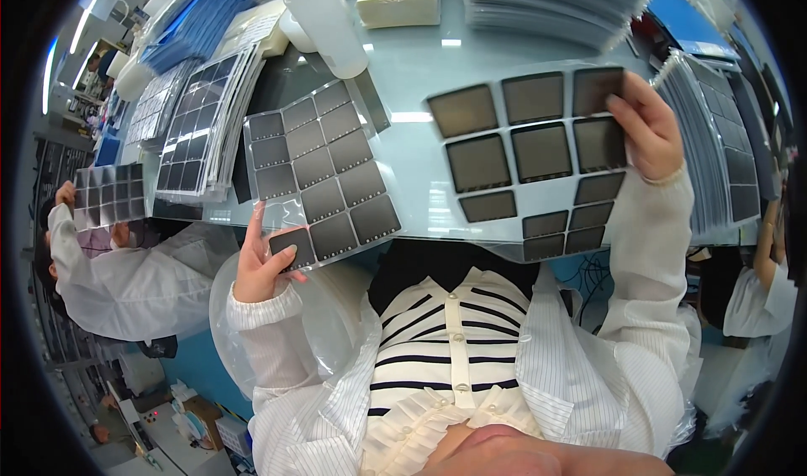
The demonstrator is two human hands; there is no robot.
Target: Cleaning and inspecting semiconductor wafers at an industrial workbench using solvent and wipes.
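So, two sheets were up at once, one per grip. Left grip was pinching the left sheet at its lower left corner: thumb on the front over a dark panel, index finger pointing up along the edge. Right grip had the right sheet by its upper right edge, thumb on the face, other fingers mostly out of sight. Neither was released.

Both sheets were clear film with dark rectangles in rows, faces toward the head, well apart from each other. Left one lay tilted over the near left of the desk, right one over the near right, lower ends reaching past the front edge. Couldn't tell if either touched the top. Each had a clear gap: left sheet above the thumb, right sheet low in the middle.

Nearby: left pile of similar sheets, right pile beyond the right sleeve, white bottle behind the left sheet.

Step in hand, my read: holding and viewing two sheets side by side. Next move probably called for edge-only holds and some support on the free sides; film that thin likely flops.
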